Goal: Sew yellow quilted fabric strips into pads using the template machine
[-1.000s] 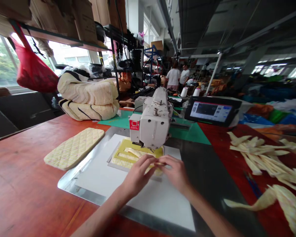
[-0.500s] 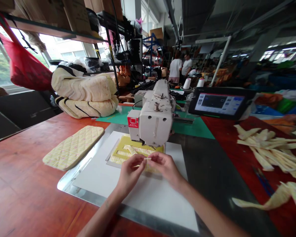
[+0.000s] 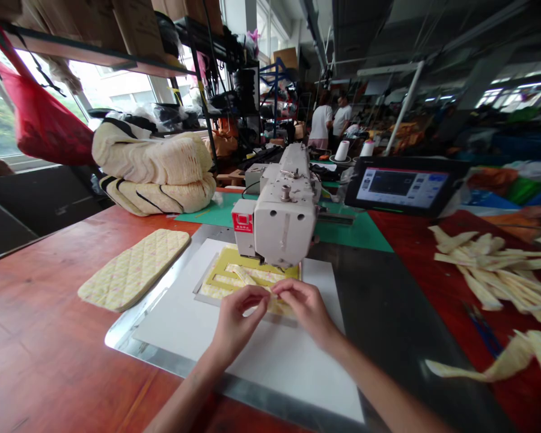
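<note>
My left hand and my right hand meet fingertip to fingertip in front of the sewing machine head. Both pinch the near end of a pale yellow fabric strip; the bit between the fingers is mostly hidden. The strip's far part lies slantwise over a yellow slotted template. Patterned quilted fabric shows through the template's slots and along its edge. A white sheet lies under the template and below my wrists.
A stack of quilted pads lies on the left. Strapped bundles of pads stand behind it. On the right are a control screen, a heap of loose strips, blue-handled snips and another long strip. Two people stand far back.
My fingertips have drawn slightly apart, and the pale strip end seen between them is now hardly visible. The strip on the template shows a little more. Machine and table things stay put.
</note>
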### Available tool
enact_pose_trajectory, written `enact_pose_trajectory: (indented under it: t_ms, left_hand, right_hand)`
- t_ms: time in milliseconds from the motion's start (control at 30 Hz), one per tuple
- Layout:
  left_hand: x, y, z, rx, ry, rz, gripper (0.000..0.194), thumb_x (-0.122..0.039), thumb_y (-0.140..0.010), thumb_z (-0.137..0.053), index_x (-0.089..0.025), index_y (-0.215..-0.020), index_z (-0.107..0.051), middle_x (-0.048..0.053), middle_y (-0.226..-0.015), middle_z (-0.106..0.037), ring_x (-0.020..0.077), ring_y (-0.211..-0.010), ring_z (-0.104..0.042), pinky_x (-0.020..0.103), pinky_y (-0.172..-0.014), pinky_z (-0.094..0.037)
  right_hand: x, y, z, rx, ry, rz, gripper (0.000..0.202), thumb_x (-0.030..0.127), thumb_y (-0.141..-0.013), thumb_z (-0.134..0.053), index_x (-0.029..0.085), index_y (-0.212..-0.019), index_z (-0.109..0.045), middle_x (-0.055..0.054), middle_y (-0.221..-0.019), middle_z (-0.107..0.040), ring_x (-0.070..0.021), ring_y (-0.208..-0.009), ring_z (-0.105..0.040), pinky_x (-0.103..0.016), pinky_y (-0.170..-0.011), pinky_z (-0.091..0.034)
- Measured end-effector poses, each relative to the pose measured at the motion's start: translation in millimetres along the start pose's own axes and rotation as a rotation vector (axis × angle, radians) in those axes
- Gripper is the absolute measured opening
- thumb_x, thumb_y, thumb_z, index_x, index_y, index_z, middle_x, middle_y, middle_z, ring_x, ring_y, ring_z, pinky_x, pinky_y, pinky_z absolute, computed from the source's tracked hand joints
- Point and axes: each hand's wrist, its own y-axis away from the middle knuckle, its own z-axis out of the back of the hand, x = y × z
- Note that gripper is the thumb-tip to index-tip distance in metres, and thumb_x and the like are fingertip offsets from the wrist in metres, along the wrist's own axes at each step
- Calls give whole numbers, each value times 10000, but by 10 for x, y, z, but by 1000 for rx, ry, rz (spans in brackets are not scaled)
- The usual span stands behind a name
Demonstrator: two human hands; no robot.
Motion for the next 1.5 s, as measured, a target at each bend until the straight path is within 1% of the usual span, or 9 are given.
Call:
enact_pose_trajectory:
  t_ms: [167,467,533,600,700,800,1000,1233,1500]
  left_hand:
    - [-52,26,-47,-67,-152,-135,70,-164,-886,-636,-155,-909,-701,37,-858,-731,123,-773,-710,206,-767,-589]
    - [80,-11,-109,-80,106,173,296,-411,-852,-744,-116,-873,-735,89,-837,-744,183,-755,-704,248,-699,-576]
    - [50,-36,-141,-96,7,64,229,-359,-886,-720,-131,-878,-732,82,-851,-739,179,-771,-694,265,-726,-571]
    - [9,-82,-203,-45,-179,-202,121,-253,-928,-671,-143,-911,-719,81,-900,-732,182,-839,-682,293,-792,-565]
    - [-1,-180,-333,243,-489,-697,129,-113,-962,-575,-125,-1027,-686,115,-1024,-717,219,-999,-654,359,-890,-553]
    - [89,-273,-419,466,-690,-895,139,-118,-985,-530,-79,-1033,-654,148,-1015,-692,245,-987,-645,370,-842,-577]
    - [251,-278,-263,494,-714,-832,195,-120,-1014,-476,-79,-1156,-603,163,-1085,-669,249,-1086,-627,374,-886,-585]
    - [129,-171,-213,58,-340,-484,204,-37,-942,-586,-183,-1068,-654,59,-1050,-702,145,-990,-681,255,-889,-548]
    - [161,-132,-227,-16,-274,-376,101,-116,-933,-634,-181,-996,-679,66,-1001,-701,160,-944,-680,276,-843,-559]
  right_hand:
    - [-9,-3,41,91,24,-104,453,498,-802,-758,89,-975,-668,-70,-931,-666,-109,-868,-646,-173,-803,-521]
    - [-83,-50,100,61,-11,-94,495,542,-777,-771,86,-943,-673,-72,-922,-674,-97,-851,-635,-176,-805,-512]
    - [-65,-116,219,46,-28,-131,540,574,-738,-789,85,-939,-680,-83,-926,-679,-108,-849,-641,-192,-802,-520]
    - [-50,-192,387,-29,-31,-144,590,609,-688,-808,80,-916,-681,-97,-926,-681,-118,-838,-642,-208,-790,-522]
    - [-65,-273,634,-168,-20,-107,629,650,-635,-820,81,-841,-651,-83,-823,-656,-100,-748,-600,-206,-720,-501]
    - [-129,-297,765,-228,-7,-89,651,690,-636,-799,92,-808,-608,-54,-720,-606,-79,-661,-547,-200,-644,-466]
    - [-235,-278,726,-201,25,-105,658,702,-643,-787,88,-807,-618,-53,-700,-598,-84,-628,-548,-191,-584,-449]
    - [-164,-192,456,148,88,-62,511,569,-781,-754,100,-984,-750,-97,-1034,-689,-132,-946,-654,-195,-831,-517]
    - [-198,-179,419,209,-27,-201,514,546,-757,-777,91,-994,-730,-83,-990,-702,-103,-866,-660,-185,-816,-528]
